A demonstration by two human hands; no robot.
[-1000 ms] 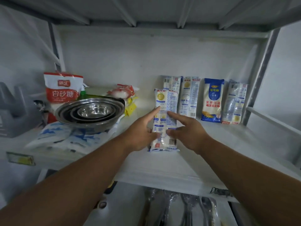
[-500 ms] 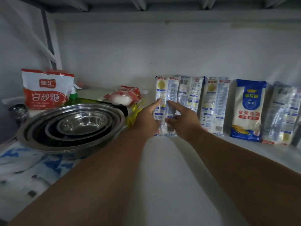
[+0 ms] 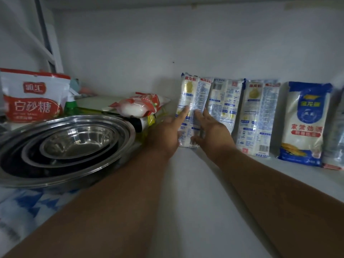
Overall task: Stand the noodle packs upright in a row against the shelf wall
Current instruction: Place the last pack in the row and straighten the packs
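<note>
A white and yellow noodle pack (image 3: 193, 94) stands upright against the white shelf wall (image 3: 149, 43), at the left end of a row. My left hand (image 3: 165, 135) holds its lower left edge, index finger pointing up along it. My right hand (image 3: 214, 133) lies on its front with fingers spread and the thumb near its base. To the right stand a second noodle pack (image 3: 225, 101), a third noodle pack (image 3: 258, 116), a blue noodle pack (image 3: 307, 123) and another pack (image 3: 337, 138) cut off by the frame edge.
Nested steel bowls (image 3: 70, 144) sit on the left of the shelf board (image 3: 195, 183), close to my left forearm. Behind them are a red and white sugar bag (image 3: 33, 95) and a red and white pouch (image 3: 137, 107). A blue-patterned bag (image 3: 24, 207) lies at front left.
Both hands carried the pack from the front of the shelf back to the wall and stood it at the left end of the row. The camera has moved closer.
</note>
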